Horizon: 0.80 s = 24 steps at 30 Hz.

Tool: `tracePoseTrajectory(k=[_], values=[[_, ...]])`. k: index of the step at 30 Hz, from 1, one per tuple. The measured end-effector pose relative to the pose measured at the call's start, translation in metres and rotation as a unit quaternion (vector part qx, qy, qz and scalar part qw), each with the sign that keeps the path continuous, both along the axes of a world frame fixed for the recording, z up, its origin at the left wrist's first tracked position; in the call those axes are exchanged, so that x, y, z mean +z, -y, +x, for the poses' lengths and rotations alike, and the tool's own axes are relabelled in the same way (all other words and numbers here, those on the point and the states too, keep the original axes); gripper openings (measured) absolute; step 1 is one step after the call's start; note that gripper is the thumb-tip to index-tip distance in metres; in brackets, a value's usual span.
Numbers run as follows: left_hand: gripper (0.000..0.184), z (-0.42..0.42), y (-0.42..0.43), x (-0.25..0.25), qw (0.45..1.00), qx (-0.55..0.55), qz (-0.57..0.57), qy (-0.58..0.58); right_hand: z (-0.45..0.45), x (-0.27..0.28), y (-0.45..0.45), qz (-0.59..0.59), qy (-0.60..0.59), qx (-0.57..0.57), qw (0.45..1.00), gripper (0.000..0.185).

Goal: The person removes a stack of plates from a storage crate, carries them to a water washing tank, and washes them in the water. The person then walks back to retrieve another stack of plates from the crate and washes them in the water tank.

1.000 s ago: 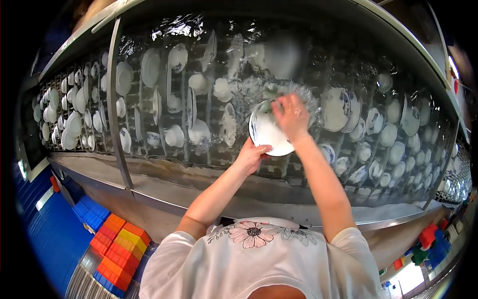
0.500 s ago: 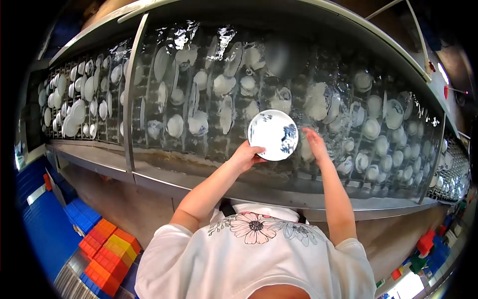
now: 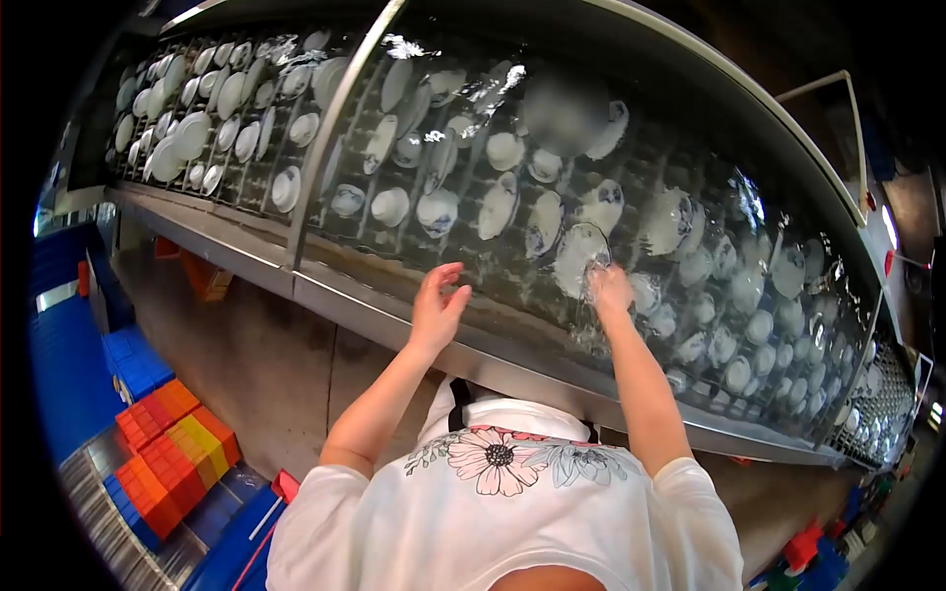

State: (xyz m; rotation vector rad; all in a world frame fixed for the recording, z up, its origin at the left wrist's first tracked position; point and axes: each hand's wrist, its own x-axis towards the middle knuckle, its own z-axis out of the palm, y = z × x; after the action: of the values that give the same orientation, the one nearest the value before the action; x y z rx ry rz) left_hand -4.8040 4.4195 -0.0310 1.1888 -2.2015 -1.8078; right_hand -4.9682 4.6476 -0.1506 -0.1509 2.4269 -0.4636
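Observation:
A white plate with dark blue markings [image 3: 579,254] is partly in the water of a long metal trough, tilted up among other dishes. My right hand [image 3: 612,289] grips its near right edge at the water's surface, where ripples blur the fingertips. My left hand [image 3: 439,303] hovers over the trough's near side, holding nothing, with fingers curved and apart. Nearest to it are a submerged white bowl [image 3: 390,207] and a patterned bowl [image 3: 437,213]. To the plate's left, an oval dish [image 3: 544,224] stands on edge under water.
A metal crossbar [image 3: 340,128] spans the trough on the left, with racked white dishes [image 3: 194,136] beyond it. The trough's metal rim [image 3: 394,330] runs close before me. Orange and yellow crates [image 3: 168,448] are stacked at lower left.
The plate has gone from my left hand, above the water, to my right hand, down into the water. My left hand has moved left, fingers free. The view has turned.

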Motion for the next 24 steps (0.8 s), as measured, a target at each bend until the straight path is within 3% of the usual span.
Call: tracePoseTrajectory(k=[1,2,3,5,6,7,9,11,13,14,15,17,18,19,21,23,24], values=[[0.032,0.013,0.01,0.006,0.999,0.015,-0.036,-0.006,0.003,-0.014,0.004,-0.06,0.002,0.018,0.998,0.033],[0.032,0.026,0.018,0.012,0.999,0.02,-0.042,-0.008,0.004,-0.066,0.001,0.102,-0.056,0.212,0.97,0.028],[0.032,0.038,0.025,0.019,0.996,0.035,-0.083,0.006,0.008,-0.078,0.008,0.098,-0.06,0.215,0.97,0.028],[0.031,0.061,0.037,0.025,0.991,0.055,-0.124,0.018,0.014,-0.087,0.029,0.15,-0.067,0.074,0.984,0.025],[0.03,0.072,0.037,0.027,0.989,0.075,-0.122,0.025,0.012,-0.09,0.04,0.205,-0.064,0.185,0.959,0.027],[0.03,0.081,0.035,0.029,0.988,0.098,-0.118,0.032,0.017,-0.088,0.043,0.206,-0.067,0.192,0.957,0.027],[0.027,0.087,0.025,0.031,0.984,0.129,-0.121,0.018,0.023,-0.024,0.069,0.185,-0.024,0.082,0.979,0.031],[0.025,0.091,0.015,0.031,0.979,0.109,-0.168,0.027,0.028,-0.026,0.064,0.174,0.032,0.144,0.974,0.038],[0.023,0.091,0.003,0.028,0.967,0.083,-0.241,0.011,0.031,-0.036,0.069,0.134,0.056,0.052,0.988,0.053],[0.023,0.089,-0.006,0.03,0.965,0.082,-0.25,0.013,0.027,-0.019,0.078,0.198,0.08,0.054,0.975,0.07],[0.023,0.087,-0.014,0.032,0.963,0.082,-0.257,0.018,0.023,-0.017,0.078,0.192,0.074,0.072,0.976,0.07],[0.023,0.081,-0.029,0.044,0.965,0.091,-0.245,0.014,0.019,-0.013,0.074,0.17,0.102,0.247,0.949,0.082],[0.022,0.08,-0.034,0.048,0.966,0.091,-0.244,-0.009,0.012,0.007,0.079,0.221,0.186,0.257,0.922,0.086],[0.022,0.078,-0.039,0.054,0.965,0.088,-0.243,-0.033,0.014,0.003,0.062,0.137,0.139,0.273,0.942,0.079],[0.02,0.071,-0.049,0.076,0.96,0.112,-0.25,-0.057,0.011,-0.005,0.039,0.122,0.157,0.258,0.945,0.07],[0.019,0.077,-0.057,0.082,0.958,0.117,-0.257,-0.042,0.01,-0.01,0.004,-0.079,0.148,0.122,0.978,0.055],[0.019,0.083,-0.064,0.068,0.976,0.163,-0.135,-0.053,0.009,-0.022,-0.013,-0.178,0.2,-0.033,0.963,0.045]])
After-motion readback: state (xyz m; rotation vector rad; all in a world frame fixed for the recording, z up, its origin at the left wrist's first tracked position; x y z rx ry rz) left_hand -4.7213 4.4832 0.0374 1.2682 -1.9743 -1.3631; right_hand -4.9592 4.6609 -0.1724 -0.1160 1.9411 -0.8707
